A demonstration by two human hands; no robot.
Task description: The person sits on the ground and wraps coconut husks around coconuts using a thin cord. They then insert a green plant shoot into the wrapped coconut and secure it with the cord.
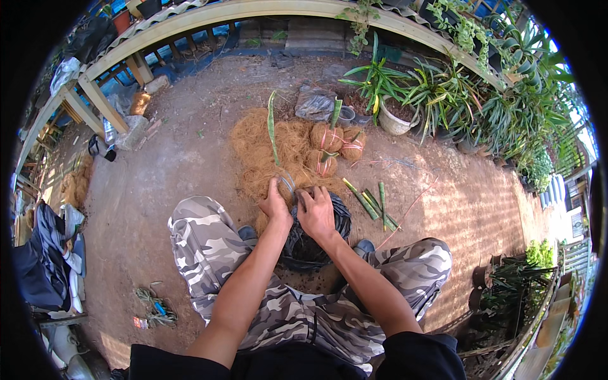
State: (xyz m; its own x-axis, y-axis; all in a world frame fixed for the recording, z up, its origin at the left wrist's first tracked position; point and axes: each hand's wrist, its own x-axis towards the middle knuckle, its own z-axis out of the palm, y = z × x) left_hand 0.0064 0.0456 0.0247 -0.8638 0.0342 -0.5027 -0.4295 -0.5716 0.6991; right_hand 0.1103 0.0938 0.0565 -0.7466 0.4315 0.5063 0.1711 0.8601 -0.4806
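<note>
My left hand (277, 205) grips a ball of brown coconut fibre (285, 186) from its left side, and a snake plant leaf (271, 126) stands up behind it. Pale blue twine (290, 182) runs over the fibre between my hands. The fingers of my right hand (315, 209) are bent at the ball's right side; whether they pinch the twine is unclear. Under my hands is a black plastic bag of dark soil (308, 251). Loose coconut fibre (251, 137) is heaped beyond. Several tied fibre balls (327, 137) with leaf cuttings sit right of the heap.
Cut snake plant leaves (365, 202) and red twine (413, 205) lie on the ground at right. A potted plant (398, 121) stands at the back right. A wooden bench frame (102, 102) is at the left, and a twine bundle (159, 311) lies at lower left.
</note>
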